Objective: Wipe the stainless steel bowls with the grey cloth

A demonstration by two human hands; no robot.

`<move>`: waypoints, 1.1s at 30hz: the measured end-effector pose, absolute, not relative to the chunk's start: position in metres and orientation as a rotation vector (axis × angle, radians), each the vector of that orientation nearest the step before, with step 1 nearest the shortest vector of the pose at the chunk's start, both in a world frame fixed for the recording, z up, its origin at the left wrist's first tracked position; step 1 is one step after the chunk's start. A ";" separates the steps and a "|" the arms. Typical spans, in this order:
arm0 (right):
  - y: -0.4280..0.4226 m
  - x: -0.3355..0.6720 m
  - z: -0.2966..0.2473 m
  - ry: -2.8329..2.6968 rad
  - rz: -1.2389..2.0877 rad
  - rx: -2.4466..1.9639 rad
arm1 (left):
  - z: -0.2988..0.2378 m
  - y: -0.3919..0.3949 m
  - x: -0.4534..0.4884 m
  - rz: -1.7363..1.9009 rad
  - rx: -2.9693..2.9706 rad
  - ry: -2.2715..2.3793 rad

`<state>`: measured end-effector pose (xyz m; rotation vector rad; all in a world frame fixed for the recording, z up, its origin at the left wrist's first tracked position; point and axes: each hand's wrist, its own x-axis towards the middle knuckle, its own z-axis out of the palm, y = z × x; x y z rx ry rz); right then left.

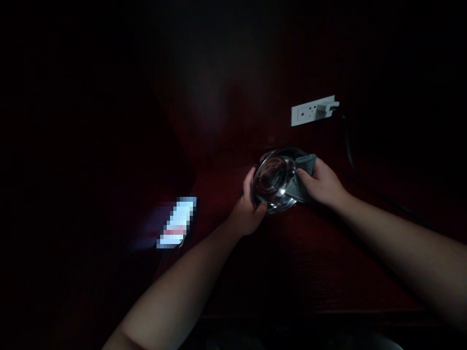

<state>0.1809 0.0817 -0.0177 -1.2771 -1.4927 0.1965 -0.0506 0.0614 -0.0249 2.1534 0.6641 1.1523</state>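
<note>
A shiny, round metal bowl (pixel 272 177) is tilted toward me above a dark red surface. My left hand (pixel 250 211) grips its left rim, thumb on the near side and fingers around the outside. On the right, my right hand (pixel 323 182) pinches a folded dark grey cloth (pixel 302 187) and presses it against the bowl's inner right side. The underside of the bowl is hidden, as are most of the right hand's fingers behind the cloth.
A white power strip or socket panel (pixel 302 114) sits beyond the bowl, with a plug in its right end. From there a dark cable (pixel 348 146) runs down to the right. A lit, blurred-out screen (pixel 177 221) stands left of my left forearm. The surroundings are very dark.
</note>
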 end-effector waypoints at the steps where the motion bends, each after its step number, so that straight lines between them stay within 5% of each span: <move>1: 0.082 0.181 -0.018 -1.491 0.195 -1.283 | -0.025 0.062 -0.050 1.155 2.152 0.663; 33: 0.084 0.182 -0.020 -1.488 0.124 -1.205 | -0.028 0.066 -0.052 1.126 2.155 0.664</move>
